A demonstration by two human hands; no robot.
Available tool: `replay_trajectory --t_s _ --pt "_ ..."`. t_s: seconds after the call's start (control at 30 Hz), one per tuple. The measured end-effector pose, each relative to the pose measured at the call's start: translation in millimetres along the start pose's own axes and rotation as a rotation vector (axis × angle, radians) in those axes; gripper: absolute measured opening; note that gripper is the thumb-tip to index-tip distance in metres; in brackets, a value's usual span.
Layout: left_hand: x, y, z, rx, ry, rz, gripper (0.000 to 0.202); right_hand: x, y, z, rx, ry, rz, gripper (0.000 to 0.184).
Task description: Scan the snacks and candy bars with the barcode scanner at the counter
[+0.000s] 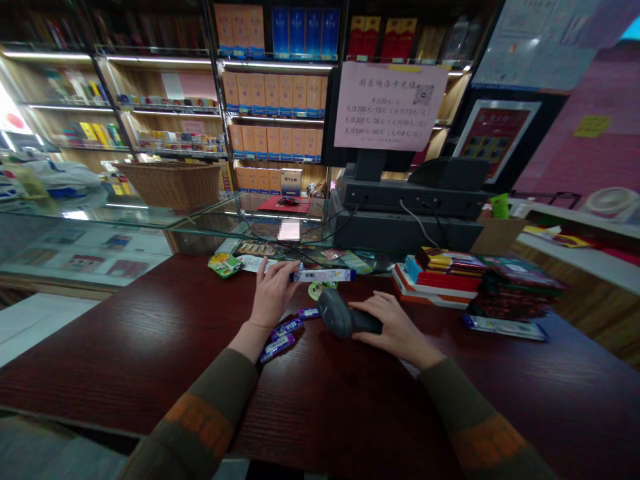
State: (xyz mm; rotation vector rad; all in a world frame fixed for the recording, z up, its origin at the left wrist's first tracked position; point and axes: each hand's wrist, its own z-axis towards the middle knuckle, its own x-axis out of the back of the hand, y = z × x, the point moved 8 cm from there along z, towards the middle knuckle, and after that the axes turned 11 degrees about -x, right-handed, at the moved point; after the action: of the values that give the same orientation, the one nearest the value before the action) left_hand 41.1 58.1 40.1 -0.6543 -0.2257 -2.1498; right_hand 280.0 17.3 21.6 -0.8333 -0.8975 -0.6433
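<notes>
Fingers of the left hand (273,293) pinch the end of a long purple-and-white packet (324,275).
The packet lies crosswise near the far edge of the surface (120,347), just beyond the handheld scanner (333,313), its head angled toward it; the right hand (395,320) curls around the scanner.

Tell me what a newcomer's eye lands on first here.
A pink notice hangs at top centre, above the counter. Below it, on the dark red counter, the left hand holds a packet while the right hand grasps a scanner. Behind, shelves of orange boxes rise up the back wall.
</notes>
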Motion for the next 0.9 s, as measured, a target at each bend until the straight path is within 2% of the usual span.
replay_trajectory --t_s 0.23,0.43,0.6,0.7,0.8,0.9 --pt "0.3 -4 -2 0.02 0.015 0.003 0.04 -21 7 0 -0.064 -0.184 0.034 0.054" --pt "1.2 -4 -2 0.021 0.024 0.014 0.038 -26 10 1 -0.099 -0.227 0.039 0.056" --pt "3.2 -3 -1 0.016 0.031 0.01 0.036 -21 14 0 -0.109 -0.22 0.06 0.067" --pt "3.2 -2 0 0.019 0.027 -0.003 0.036 -9 18 3 -0.143 -0.144 0.171 0.059" --pt "2.9 0 0 0.013 0.026 -0.015 0.036 4 33 10 -0.258 0.052 0.333 0.04" --pt "2.9 2 1 0.008 0.025 -0.032 0.035 6 56 17 -0.391 0.248 0.493 0.038"
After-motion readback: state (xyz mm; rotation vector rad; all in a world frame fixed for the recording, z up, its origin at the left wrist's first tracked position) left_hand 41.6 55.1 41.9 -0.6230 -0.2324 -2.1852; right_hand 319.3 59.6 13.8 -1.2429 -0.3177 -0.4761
